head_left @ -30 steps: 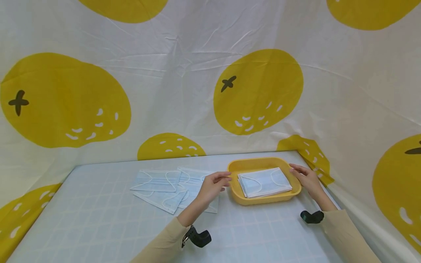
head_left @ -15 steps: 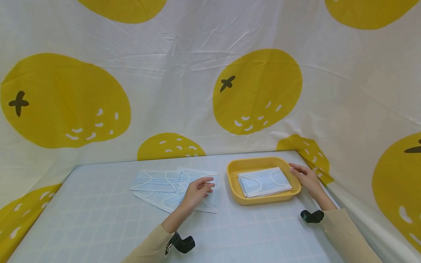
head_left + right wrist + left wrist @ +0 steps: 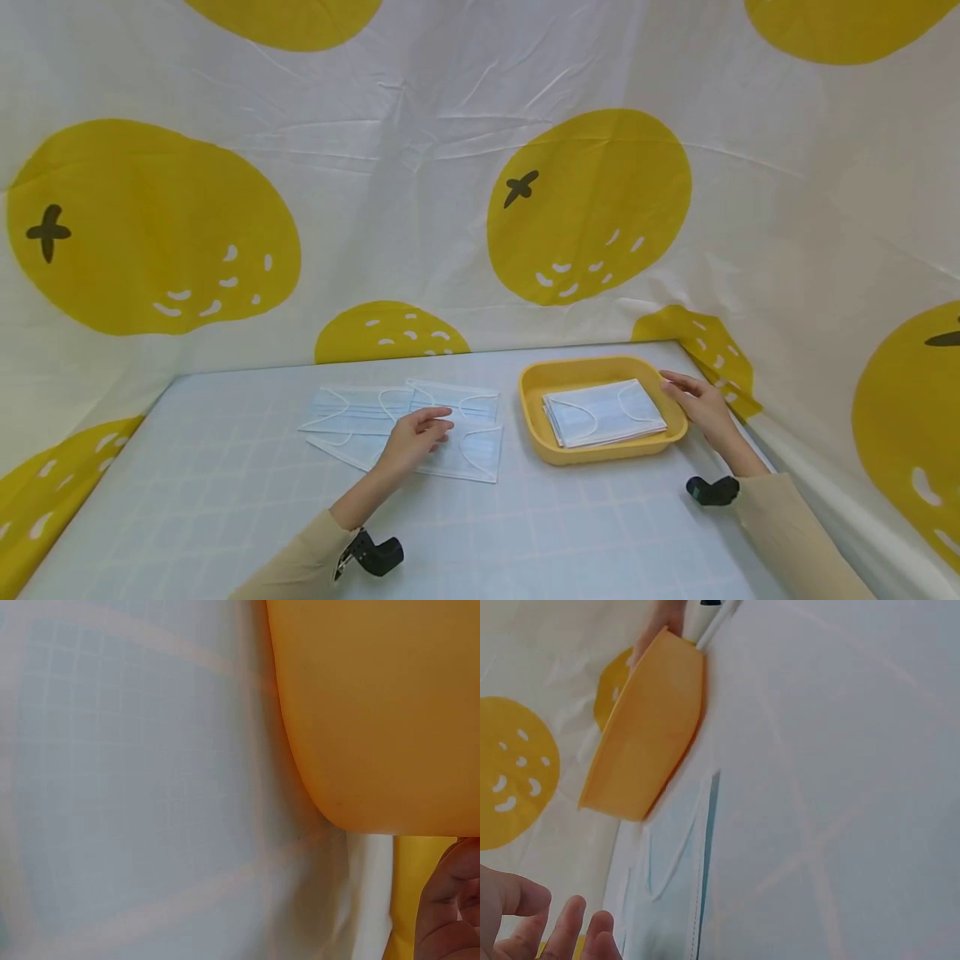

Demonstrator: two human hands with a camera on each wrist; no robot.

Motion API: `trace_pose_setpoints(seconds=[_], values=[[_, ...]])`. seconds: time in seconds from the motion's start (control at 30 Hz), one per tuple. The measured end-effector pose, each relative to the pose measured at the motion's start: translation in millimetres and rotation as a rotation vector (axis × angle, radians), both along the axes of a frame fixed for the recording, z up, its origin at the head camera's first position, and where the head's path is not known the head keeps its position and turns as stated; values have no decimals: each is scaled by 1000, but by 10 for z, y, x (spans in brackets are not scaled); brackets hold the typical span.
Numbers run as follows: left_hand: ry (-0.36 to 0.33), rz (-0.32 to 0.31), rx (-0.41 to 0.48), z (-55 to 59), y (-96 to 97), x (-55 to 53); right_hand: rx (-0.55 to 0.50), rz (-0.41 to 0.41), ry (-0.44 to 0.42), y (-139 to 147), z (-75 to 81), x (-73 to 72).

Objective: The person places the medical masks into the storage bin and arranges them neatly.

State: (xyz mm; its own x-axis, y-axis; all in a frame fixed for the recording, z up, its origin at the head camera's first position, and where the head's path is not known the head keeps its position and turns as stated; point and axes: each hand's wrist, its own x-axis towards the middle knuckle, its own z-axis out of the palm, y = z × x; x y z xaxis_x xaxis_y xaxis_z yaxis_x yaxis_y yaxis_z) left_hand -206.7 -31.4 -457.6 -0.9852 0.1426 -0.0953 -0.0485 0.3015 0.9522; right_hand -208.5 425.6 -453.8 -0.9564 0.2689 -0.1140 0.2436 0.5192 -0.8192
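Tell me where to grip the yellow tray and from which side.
I'd hold the yellow tray by the walls at both short ends, coming in from left and right: it is longer sideways, its walls stand up from the table, and the stack of masks inside suggests keeping it level. The right hand is at the right end; the left end is free.

A narrow strip of bench [image 3: 517, 533] lets a hand pass between the loose masks [image 3: 468, 460] and the tray [image 3: 600, 457]. From above, the way to the stack [image 3: 604, 414] inside is free; sideways, the tray blocks it. The right hand [image 3: 701, 408] bars the tray's right end, the left hand [image 3: 411, 442] part of the loose masks, hanging cloth [image 3: 420, 200] the back.
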Motion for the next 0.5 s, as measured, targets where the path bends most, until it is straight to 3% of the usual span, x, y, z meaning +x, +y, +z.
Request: trace_pose_setpoints(seconds=[0.33, 0.5], values=[[-49, 61, -30, -125, -248, 22, -8, -2, -7, -10, 3, -11], [-61, 93, -44, -122, -354, 46, -6, 10, 2, -3, 2, -8]])
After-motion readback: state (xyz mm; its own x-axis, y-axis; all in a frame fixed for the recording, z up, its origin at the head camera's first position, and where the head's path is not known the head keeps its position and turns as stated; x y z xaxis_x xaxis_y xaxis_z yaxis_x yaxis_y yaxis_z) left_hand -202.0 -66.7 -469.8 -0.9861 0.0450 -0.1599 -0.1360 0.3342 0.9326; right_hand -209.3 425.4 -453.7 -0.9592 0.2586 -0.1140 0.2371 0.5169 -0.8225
